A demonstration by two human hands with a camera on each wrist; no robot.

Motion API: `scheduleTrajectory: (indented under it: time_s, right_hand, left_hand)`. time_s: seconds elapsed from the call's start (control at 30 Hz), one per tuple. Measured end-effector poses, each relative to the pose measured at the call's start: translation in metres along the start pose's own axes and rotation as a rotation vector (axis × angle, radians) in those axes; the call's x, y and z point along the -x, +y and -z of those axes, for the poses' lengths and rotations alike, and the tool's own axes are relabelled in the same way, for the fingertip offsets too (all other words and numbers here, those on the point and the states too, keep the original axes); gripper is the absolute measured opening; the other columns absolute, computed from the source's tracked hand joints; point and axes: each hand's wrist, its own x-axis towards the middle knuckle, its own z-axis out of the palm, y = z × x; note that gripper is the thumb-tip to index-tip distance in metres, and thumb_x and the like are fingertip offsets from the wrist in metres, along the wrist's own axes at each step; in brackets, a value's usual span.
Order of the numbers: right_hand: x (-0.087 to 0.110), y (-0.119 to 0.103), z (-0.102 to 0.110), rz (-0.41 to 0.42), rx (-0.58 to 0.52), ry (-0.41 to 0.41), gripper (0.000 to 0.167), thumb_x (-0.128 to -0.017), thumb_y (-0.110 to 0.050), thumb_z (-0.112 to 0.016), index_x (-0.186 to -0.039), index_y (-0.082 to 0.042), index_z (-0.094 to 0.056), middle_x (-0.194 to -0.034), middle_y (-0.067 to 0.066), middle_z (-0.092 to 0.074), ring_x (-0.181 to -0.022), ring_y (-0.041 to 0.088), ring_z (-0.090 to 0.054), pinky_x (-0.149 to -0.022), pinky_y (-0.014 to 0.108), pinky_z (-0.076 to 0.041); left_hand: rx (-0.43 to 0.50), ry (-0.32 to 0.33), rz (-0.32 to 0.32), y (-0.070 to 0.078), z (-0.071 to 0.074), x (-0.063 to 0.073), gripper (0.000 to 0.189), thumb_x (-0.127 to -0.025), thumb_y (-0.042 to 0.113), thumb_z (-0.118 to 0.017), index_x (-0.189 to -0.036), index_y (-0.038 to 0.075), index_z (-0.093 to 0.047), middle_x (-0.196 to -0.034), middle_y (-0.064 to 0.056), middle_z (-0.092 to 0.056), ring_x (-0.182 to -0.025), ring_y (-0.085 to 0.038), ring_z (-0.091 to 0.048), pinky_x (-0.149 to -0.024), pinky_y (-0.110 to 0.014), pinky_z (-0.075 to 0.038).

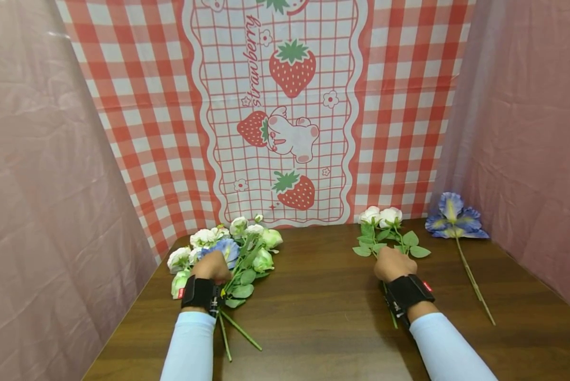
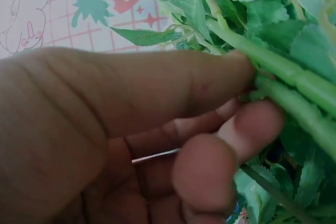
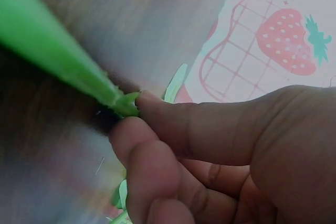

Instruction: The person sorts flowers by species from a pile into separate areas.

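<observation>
On the left, my left hand (image 1: 212,266) is over a heap of white and pale green flowers (image 1: 204,237). A blue iris bloom (image 1: 228,250) shows just beyond its knuckles. In the left wrist view its thumb and forefinger pinch at green flower stems (image 2: 302,80), with leaves crowding behind. My right hand (image 1: 395,263) is beside the white roses (image 1: 389,217), whose blooms point to the back edge. Thumb and fingertips pinch a green rose stem (image 3: 68,59) in the right wrist view. Part of that stem (image 1: 394,319) emerges below the wrist.
A single blue iris (image 1: 451,219) lies at the far right, its long stem slanting toward the front. Cut stem ends (image 1: 241,330) stick out from the left heap. A checked strawberry cloth (image 1: 275,159) hangs behind the brown table (image 1: 313,317), with pink curtains (image 1: 527,159) beside it.
</observation>
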Motion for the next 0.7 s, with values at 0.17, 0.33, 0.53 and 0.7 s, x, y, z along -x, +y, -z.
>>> scheduleTrajectory:
  time_s: [0.17, 0.33, 0.53, 0.7]
  right_hand:
    - [-0.001, 0.0, 0.0, 0.005, -0.002, 0.001, 0.03, -0.095, -0.005, -0.057, -0.121, 0.005, -0.066, -0.117, 0.034, -0.063, -0.087, 0.043, -0.063, -0.074, 0.06, -0.052]
    - [-0.001, 0.001, 0.001, 0.011, -0.004, 0.005, 0.03, -0.095, -0.006, -0.058, -0.122, 0.005, -0.065, -0.116, 0.033, -0.063, -0.086, 0.042, -0.063, -0.073, 0.06, -0.052]
    - [-0.001, 0.002, 0.002, 0.002, -0.008, -0.004, 0.027, -0.095, -0.006, -0.057, -0.117, 0.004, -0.067, -0.114, 0.032, -0.064, -0.086, 0.04, -0.063, -0.072, 0.059, -0.051]
    - [0.0, 0.001, 0.003, -0.005, -0.005, -0.003, 0.024, -0.094, -0.007, -0.059, -0.113, 0.004, -0.069, -0.111, 0.03, -0.065, -0.087, 0.039, -0.063, -0.071, 0.057, -0.052]
  left_hand:
    - [0.008, -0.001, -0.008, -0.003, 0.001, -0.002, 0.032, -0.085, 0.009, -0.075, -0.055, 0.006, -0.065, -0.049, 0.0, -0.052, -0.048, -0.016, -0.051, -0.051, -0.028, -0.043]
    - [0.05, 0.006, -0.04, -0.009, 0.005, -0.001, 0.035, -0.084, 0.003, -0.07, -0.052, 0.008, -0.058, -0.049, -0.001, -0.05, -0.046, -0.015, -0.048, -0.047, -0.027, -0.04]
    - [0.091, -0.002, -0.084, -0.015, 0.008, 0.0, 0.044, -0.086, 0.0, -0.065, -0.047, 0.014, -0.048, -0.045, 0.004, -0.039, -0.043, -0.012, -0.038, -0.046, -0.026, -0.036]
    - [0.099, -0.026, -0.056, -0.015, 0.011, -0.002, 0.05, -0.095, 0.006, -0.066, -0.049, 0.014, -0.048, -0.046, 0.003, -0.038, -0.043, -0.012, -0.036, -0.048, -0.027, -0.036]
